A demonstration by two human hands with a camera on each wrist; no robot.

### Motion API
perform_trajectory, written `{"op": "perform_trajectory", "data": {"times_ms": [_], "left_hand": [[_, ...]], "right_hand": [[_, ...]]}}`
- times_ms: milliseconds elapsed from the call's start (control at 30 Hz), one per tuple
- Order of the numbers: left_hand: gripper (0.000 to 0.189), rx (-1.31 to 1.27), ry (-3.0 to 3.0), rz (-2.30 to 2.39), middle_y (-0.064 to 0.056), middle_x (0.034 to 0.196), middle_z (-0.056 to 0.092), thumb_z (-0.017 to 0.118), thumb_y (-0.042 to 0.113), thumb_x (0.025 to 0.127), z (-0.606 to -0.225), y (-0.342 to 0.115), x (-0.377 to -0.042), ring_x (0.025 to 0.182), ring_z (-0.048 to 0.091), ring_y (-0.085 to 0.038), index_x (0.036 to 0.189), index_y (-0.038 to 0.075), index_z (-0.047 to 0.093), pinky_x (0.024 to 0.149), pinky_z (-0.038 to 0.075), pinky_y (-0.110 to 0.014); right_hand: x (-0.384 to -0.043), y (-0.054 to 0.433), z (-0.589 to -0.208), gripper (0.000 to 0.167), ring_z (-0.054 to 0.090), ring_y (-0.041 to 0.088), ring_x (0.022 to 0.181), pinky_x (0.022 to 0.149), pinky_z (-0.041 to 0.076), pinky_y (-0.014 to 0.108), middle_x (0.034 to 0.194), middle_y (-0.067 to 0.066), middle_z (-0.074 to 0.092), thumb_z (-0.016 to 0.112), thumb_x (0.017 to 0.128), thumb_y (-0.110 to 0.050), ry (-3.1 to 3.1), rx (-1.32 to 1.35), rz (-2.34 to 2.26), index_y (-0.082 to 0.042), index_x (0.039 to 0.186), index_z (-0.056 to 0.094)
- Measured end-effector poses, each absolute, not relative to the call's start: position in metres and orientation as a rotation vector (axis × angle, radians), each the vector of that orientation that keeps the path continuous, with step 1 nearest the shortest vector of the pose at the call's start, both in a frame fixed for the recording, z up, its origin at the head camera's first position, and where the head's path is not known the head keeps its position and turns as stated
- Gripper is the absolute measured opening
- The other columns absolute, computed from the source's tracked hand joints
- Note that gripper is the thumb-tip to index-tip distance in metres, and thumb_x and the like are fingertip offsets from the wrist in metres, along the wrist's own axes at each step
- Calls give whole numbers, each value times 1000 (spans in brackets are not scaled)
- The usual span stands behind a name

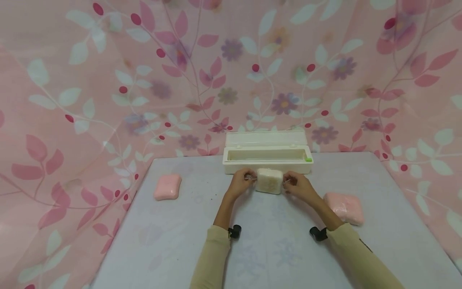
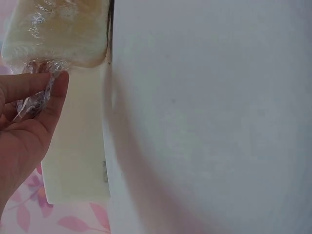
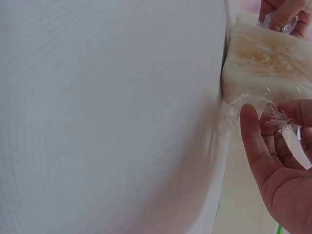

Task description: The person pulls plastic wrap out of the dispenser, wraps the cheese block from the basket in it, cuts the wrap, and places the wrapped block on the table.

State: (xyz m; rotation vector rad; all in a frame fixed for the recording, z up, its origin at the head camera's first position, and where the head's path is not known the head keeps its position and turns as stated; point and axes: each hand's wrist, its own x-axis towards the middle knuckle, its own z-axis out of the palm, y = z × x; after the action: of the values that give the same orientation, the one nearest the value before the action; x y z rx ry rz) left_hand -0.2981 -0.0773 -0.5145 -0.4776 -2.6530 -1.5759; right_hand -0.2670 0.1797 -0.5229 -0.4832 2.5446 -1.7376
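Note:
A cream block (image 1: 269, 181) with rounded corners, wrapped in clear cling film, is upright between the two hands, close to the front of a long white box (image 1: 267, 167). My left hand (image 1: 242, 182) pinches the gathered film (image 2: 34, 103) at one end of the block between thumb and fingers. At the opposite end, my right hand (image 1: 298, 184) holds the loose film (image 3: 282, 122) with its fingers curled. Both hands' film ends show bunched in the wrist views. Whether the block's lower edge touches the table cannot be told.
The long box has its lid (image 1: 266, 138) raised and a green piece (image 1: 308, 159) at its right end. A pink block (image 1: 168, 186) lies on the left of the white-covered table (image 1: 144, 249). Another pink, film-wrapped block (image 1: 344, 206) lies beside the right forearm. Floral cloth (image 1: 231, 72) hangs behind.

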Motion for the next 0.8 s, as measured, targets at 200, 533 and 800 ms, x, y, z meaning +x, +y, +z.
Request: {"op": "perform_trajectory", "data": {"times_ms": [200,533,800], "left_hand": [[10,-575,-2657,-1573,-7,100,68,64,-2,91,-494,-78,-294,96,64,-16,100,1,69,82,52,-27],[16,-923,-2808,-1641,-3,95,67,58,14,100,-443,-76,-272,85,63,-13,105,3,68,72,53,-28],[17,-933,-3007,-1638,-12,84,69,56,-6,87,-461,-48,-262,67,62,-15,99,-4,68,57,50,-24]], "right_hand": [[-249,175,-510,19,65,24,80,71,58,41,95,21,62,61,93,1,2221,-240,-1920,10,109,55],[-162,149,-491,14,63,14,87,91,51,31,98,9,55,50,99,0,1223,314,-2259,-1,110,42],[-108,128,-511,24,63,18,94,98,47,35,101,10,52,47,99,0,936,367,-2238,1,121,37]]}}
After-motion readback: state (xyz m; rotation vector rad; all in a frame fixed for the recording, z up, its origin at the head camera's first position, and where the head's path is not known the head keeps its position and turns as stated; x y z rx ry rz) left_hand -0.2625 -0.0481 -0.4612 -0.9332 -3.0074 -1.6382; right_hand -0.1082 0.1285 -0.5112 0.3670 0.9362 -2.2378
